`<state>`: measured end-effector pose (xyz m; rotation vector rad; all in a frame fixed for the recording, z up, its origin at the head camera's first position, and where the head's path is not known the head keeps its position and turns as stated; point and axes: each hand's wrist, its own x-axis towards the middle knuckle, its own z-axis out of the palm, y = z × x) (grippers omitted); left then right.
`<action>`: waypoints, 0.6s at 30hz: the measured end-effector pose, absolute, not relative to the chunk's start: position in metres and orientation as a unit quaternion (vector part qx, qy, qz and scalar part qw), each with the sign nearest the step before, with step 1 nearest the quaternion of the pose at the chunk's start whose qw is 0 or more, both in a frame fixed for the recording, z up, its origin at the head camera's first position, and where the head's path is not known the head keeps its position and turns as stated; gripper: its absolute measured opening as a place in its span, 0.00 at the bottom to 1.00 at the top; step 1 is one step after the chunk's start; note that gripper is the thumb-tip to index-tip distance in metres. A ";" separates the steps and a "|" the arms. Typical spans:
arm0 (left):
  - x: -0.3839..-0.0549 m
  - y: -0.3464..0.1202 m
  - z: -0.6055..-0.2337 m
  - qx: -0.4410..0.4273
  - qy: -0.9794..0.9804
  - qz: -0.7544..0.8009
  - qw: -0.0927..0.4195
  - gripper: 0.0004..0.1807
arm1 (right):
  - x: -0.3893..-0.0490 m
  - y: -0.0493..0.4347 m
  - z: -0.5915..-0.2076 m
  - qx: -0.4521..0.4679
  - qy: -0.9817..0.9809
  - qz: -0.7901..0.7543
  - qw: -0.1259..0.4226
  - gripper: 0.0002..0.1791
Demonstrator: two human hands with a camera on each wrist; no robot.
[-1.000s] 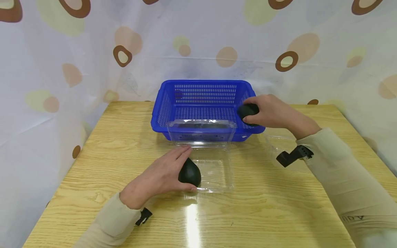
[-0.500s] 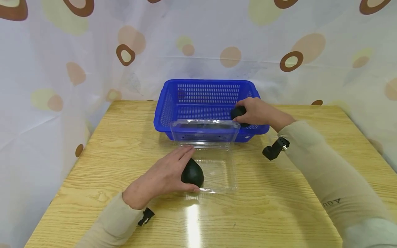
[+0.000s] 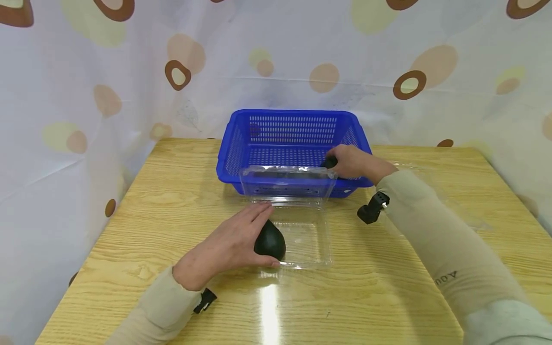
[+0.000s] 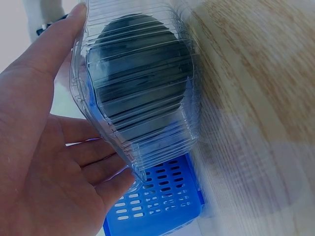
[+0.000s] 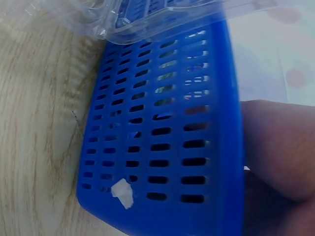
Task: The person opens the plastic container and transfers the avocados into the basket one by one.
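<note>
My left hand (image 3: 224, 239) spans the left end of an open clear plastic clamshell box (image 3: 304, 242), its thumb on the front rim and fingertips toward the hinge. A dark green avocado (image 3: 270, 241) sits inside that end; the left wrist view shows it through the ribbed wall (image 4: 142, 73). My right hand (image 3: 351, 160) reaches into the right end of a blue slotted basket (image 3: 293, 114) and holds another dark avocado (image 3: 330, 162), mostly hidden by the fingers and the basket's front. The right wrist view shows mainly the basket's outer wall (image 5: 147, 128).
The box's raised lid (image 3: 286, 187) stands against the basket's front. More clear plastic packaging (image 3: 478, 224) lies on the wooden table (image 3: 172, 191), partly behind my right forearm. A patterned curtain (image 3: 276, 43) hangs behind the table.
My right hand has moved left and down from the basket's right rim into the basket with its avocado. The left hand keeps its place on the box. The head view has shifted slightly.
</note>
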<state>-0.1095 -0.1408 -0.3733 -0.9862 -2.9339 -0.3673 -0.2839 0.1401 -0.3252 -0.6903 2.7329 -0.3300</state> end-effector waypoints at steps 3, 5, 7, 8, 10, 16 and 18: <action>-0.110 -0.141 -0.374 -0.319 -0.940 -0.117 0.017 0.61 | -0.283 0.138 -0.327 -0.239 0.951 -0.113 0.158 0.30; -0.110 -0.141 -0.374 -0.319 -0.941 -0.115 0.016 0.61 | -0.283 0.137 -0.328 -0.239 0.950 -0.111 0.165 0.30; -0.110 -0.141 -0.374 -0.317 -0.941 -0.113 0.016 0.62 | -0.282 0.137 -0.328 -0.242 0.947 -0.111 0.177 0.28; -0.110 -0.142 -0.374 -0.317 -0.941 -0.112 0.016 0.62 | -0.281 0.137 -0.328 -0.246 0.946 -0.110 0.183 0.27; -0.110 -0.142 -0.374 -0.318 -0.941 -0.112 0.016 0.61 | -0.280 0.138 -0.328 -0.253 0.942 -0.110 0.191 0.24; -0.108 -0.142 -0.374 -0.319 -0.940 -0.123 0.023 0.61 | -0.278 0.140 -0.325 -0.266 0.938 -0.111 0.193 0.22; -0.108 -0.142 -0.373 -0.318 -0.939 -0.125 0.024 0.61 | -0.277 0.140 -0.323 -0.267 0.938 -0.115 0.187 0.22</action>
